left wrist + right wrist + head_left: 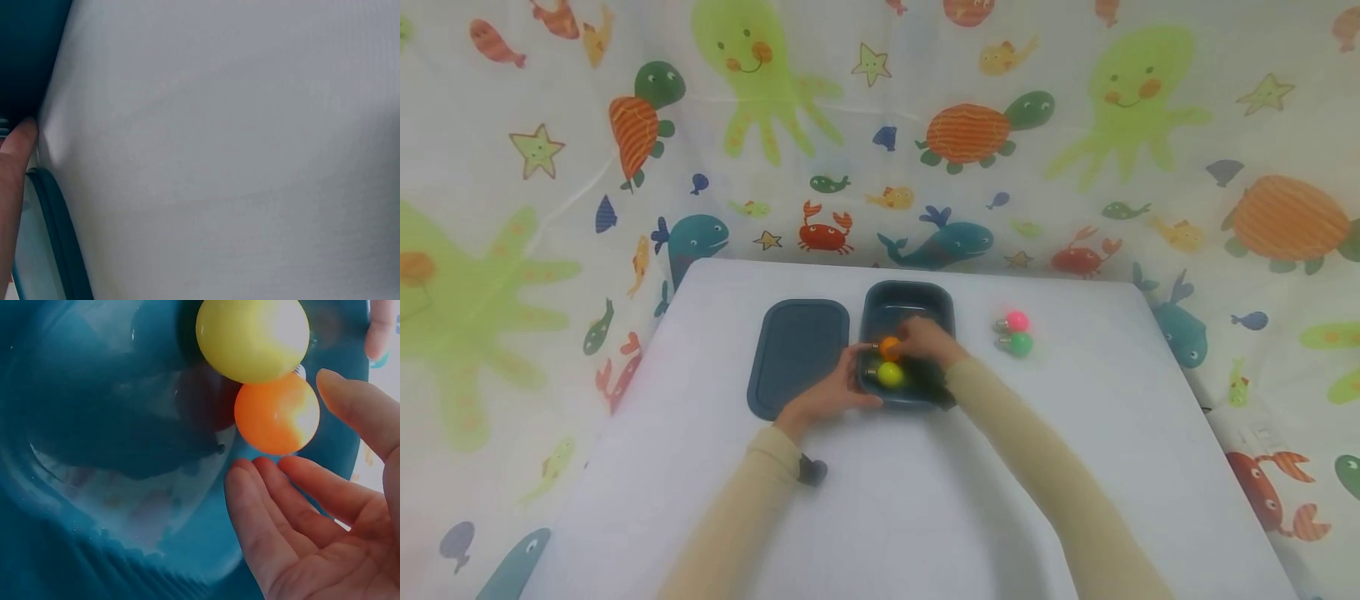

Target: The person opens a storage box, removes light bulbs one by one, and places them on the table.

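Note:
A dark blue rectangular container (908, 287) stands on the white table, with an orange light bulb (277, 415) and a yellow light bulb (253, 337) lying side by side in it. Their screw bases point left in the head view. My right hand (927, 340) reaches into the container. In the right wrist view its thumb and fingers are spread around the orange bulb, with gaps showing between. My left hand (827, 395) holds the container's near left corner, thumb (22, 140) against the wall. Most of the left hand is out of the left wrist view.
Left of the container lies its matching dark blue lid (801, 354), close to the left hand. To the right, a pink bulb (1018, 322) and a green bulb (1021, 343) lie together on the table. A curtain printed with sea animals (820, 108) surrounds the table.

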{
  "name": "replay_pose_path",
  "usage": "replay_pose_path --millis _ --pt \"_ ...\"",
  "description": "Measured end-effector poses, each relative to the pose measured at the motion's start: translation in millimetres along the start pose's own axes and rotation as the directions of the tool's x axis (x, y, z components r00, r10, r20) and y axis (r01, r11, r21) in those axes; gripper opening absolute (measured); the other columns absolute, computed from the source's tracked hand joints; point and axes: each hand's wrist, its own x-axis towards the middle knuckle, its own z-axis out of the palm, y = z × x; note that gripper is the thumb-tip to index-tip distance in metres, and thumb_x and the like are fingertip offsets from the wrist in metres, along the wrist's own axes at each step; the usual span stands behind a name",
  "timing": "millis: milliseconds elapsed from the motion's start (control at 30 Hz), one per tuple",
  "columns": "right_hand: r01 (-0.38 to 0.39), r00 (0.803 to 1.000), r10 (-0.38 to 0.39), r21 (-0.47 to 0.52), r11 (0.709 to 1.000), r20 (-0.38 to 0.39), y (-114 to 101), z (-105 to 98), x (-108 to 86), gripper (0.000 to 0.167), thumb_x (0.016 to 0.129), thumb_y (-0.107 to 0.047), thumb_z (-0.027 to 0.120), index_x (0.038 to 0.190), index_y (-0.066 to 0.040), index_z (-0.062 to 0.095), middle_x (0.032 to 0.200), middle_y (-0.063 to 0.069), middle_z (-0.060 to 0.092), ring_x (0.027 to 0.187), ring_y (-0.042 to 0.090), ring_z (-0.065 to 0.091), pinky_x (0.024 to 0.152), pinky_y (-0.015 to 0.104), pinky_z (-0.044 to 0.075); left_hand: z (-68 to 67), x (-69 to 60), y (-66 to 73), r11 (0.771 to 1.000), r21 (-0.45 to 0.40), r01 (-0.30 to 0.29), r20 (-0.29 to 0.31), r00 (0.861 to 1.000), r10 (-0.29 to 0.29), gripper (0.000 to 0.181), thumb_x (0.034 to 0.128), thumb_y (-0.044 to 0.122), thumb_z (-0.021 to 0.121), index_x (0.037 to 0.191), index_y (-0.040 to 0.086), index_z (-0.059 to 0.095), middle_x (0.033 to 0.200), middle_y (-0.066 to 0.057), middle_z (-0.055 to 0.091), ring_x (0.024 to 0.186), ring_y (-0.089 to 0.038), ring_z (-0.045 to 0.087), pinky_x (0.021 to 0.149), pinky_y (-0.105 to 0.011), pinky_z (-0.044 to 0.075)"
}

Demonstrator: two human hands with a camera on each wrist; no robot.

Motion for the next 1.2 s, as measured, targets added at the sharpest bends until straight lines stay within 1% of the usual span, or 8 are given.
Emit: replay_pose_path --millis 100,200,367,600,833,1000,1133,1200 --pt "0.024 1.000 -0.024 -0.026 0.999 0.013 -1 1 0.5 0.023 0.084 -0.026 0.074 0.091 -0.004 0.068 0.081 0.006 0.066 0.070 0.022 0.058 0.066 0.030 0.050 1.7 -0.7 0.1 1.000 0.003 -0.005 0.004 1.000 0.005 0.096 0.0782 0.032 0.083 0.147 0.040 0.016 0.162 -0.009 0.017 0.139 -0.029 0.035 0.112 -0.052 0.031" --pt "0.028 0.999 -0.027 -0.046 0.999 0.020 -2 3 0.7 0.021 0.085 -0.025 0.074 0.087 -0.005 0.068 0.076 0.005 0.066 0.067 0.020 0.058 0.064 0.029 0.050 3.3 -0.4 -1.0 1.000 0.004 -0.005 0.003 1.000 0.005 0.096 0.0784 0.031 0.083 0.148 0.039 0.016 0.161 -0.010 0.018 0.138 -0.030 0.037 0.112 -0.051 0.031" --pt "0.023 1.000 -0.022 -0.068 0.997 0.011 -2 5 -0.8 0.020 0.084 -0.024 0.075 0.087 -0.005 0.069 0.077 0.005 0.066 0.069 0.020 0.060 0.066 0.030 0.051 6.5 -0.2 -2.6 1.000 -0.005 -0.002 0.005 1.000 0.002 0.096 0.0790 0.030 0.082 0.148 0.038 0.016 0.160 -0.009 0.020 0.134 -0.029 0.042 0.111 -0.051 0.032" --pt "0.011 1.000 -0.012 -0.043 0.999 -0.005 0 6 -4.1 0.017 0.083 -0.019 0.075 0.089 -0.004 0.070 0.078 0.005 0.067 0.070 0.020 0.061 0.069 0.031 0.052 10.0 -2.1 -1.9 1.000 -0.019 -0.012 0.007 1.000 0.012 0.096 0.0796 0.027 0.082 0.149 0.036 0.016 0.160 -0.010 0.020 0.129 -0.030 0.045 0.111 -0.051 0.032" --pt "0.085 0.993 -0.089 -0.053 0.995 -0.077 8 5 -6.9 0.015 0.081 -0.016 0.075 0.091 -0.006 0.071 0.079 0.003 0.067 0.072 0.020 0.059 0.070 0.031 0.051 13.1 -3.0 -1.8 0.999 -0.033 -0.015 0.005 1.000 0.015 0.098 0.0784 0.025 0.083 0.149 0.036 0.016 0.159 -0.010 0.025 0.128 -0.028 0.047 0.110 -0.048 0.035" --pt "0.160 0.975 -0.167 -0.060 0.985 -0.145 15 3 -10.3 0.019 0.083 -0.016 0.073 0.099 -0.006 0.071 0.088 0.004 0.068 0.082 0.020 0.060 0.080 0.034 0.051 13.5 -2.5 -4.0 0.999 -0.049 -0.021 0.001 1.000 0.021 0.098 0.0778 0.024 0.083 0.148 0.037 0.016 0.157 -0.011 0.027 0.128 -0.027 0.047 0.110 -0.047 0.035" --pt "0.191 0.964 -0.194 -0.034 0.981 -0.180 21 1 -17.5 0.027 0.086 -0.018 0.072 0.111 -0.008 0.069 0.104 0.004 0.069 0.096 0.022 0.059 0.094 0.038 0.048 13.4 -3.1 -5.2 0.999 -0.029 -0.022 -0.005 1.000 0.022 0.097 0.0780 0.027 0.083 0.148 0.038 0.016 0.158 -0.011 0.027 0.126 -0.027 0.048 0.110 -0.048 0.035" --pt "0.185 0.962 -0.181 -0.003 0.983 -0.205 25 -2 -23.1 0.031 0.087 -0.020 0.071 0.116 -0.009 0.067 0.112 0.004 0.068 0.103 0.023 0.058 0.099 0.041 0.045 13.2 -3.9 -5.0 1.000 -0.022 -0.019 -0.003 1.000 0.018 0.098 0.0779 0.028 0.083 0.147 0.039 0.015 0.158 -0.011 0.027 0.125 -0.027 0.049 0.109 -0.048 0.035"
